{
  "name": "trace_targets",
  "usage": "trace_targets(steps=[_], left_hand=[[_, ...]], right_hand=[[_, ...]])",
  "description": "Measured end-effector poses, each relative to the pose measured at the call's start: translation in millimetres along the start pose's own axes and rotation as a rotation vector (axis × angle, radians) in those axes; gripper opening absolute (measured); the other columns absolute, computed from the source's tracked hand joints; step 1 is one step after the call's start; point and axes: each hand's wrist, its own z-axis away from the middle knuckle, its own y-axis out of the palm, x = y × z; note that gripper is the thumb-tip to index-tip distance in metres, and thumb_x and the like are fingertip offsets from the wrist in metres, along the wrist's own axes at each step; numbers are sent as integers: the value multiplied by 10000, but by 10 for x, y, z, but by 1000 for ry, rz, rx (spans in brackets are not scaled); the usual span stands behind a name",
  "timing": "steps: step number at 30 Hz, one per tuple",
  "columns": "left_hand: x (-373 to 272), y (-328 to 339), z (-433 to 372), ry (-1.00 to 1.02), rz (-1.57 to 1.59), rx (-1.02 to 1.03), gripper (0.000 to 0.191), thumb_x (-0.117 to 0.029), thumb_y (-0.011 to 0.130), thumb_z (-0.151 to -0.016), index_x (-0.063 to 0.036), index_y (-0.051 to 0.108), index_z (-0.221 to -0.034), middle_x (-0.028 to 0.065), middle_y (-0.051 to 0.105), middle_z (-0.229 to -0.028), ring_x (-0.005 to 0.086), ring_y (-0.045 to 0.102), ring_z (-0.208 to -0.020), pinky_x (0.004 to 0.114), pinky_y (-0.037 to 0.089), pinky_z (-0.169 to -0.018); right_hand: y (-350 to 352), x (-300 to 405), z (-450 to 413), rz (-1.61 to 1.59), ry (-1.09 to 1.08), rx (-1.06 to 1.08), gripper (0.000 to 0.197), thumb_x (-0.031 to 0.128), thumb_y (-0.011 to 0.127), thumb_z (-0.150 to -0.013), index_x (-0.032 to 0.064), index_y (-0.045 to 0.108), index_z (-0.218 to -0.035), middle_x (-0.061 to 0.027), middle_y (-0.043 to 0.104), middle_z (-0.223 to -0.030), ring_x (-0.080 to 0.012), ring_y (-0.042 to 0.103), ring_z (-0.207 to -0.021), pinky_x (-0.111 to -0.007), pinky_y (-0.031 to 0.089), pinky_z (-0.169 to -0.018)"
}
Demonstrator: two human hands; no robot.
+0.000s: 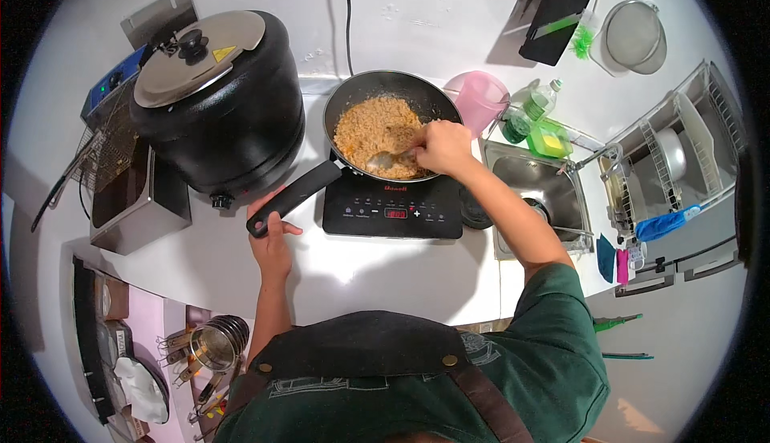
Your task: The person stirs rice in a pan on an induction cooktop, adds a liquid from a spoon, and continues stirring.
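A dark frying pan [428,93] rests on a black induction cooker [361,226] whose red display is lit. Brownish fried rice [370,127] fills much of the pan. My right hand [446,147] reaches over the pan's right rim, its fingers closed around a metal spoon [380,160]. The spoon's bowl is down in the rice; most of its handle is hidden by my fingers. On the left, my left hand [272,252] holds the end of the pan's black handle [301,195], thumb on top and fingers partly hidden beneath.
A large black soup kettle [222,124] with a metal lid stands left of the pan, beside a deep fryer [141,202] with a wire basket [108,154]. To the right are a pink pitcher [479,103], a green soap bottle [540,101], a steel sink [535,172] and a dish rack [659,154].
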Motion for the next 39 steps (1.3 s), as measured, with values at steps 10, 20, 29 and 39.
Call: trace_targets(steps=[10,20,29,39], left_hand=[[-15,-7,-7,-8,-34,-18,420,-353,470,-926,-27,424,-1187,154,558,-1194,132,575,-576,223,482,-541],[-14,-42,-22,-19,16,-20,320,-196,441,-935,31,420,-1160,201,519,-1214,150,600,-644,211,506,-553],[4,-67,-20,-15,-61,-15,404,-330,434,-940,-27,400,-1205,173,548,-1191,157,577,-577,262,508,-529],[-70,-11,-32,-54,17,4,320,-203,449,-930,12,426,-1165,180,534,-1202,138,592,-627,207,488,-569]], right_hand=[[-100,-407,-930,15,198,-185,137,208,639,-631,184,711,-746,-121,669,-762,-281,656,-734,-396,516,-652],[339,-117,-1111,-370,-186,138,136,214,641,-651,182,710,-763,-20,680,-805,-219,634,-723,-333,493,-655],[-284,-173,-335,-319,-325,-37,116,217,639,-621,198,701,-717,-17,677,-765,-226,643,-733,-360,493,-622],[-141,-159,-941,7,-350,-302,104,212,613,-591,126,642,-643,-115,616,-633,-284,626,-644,-418,472,-593]])
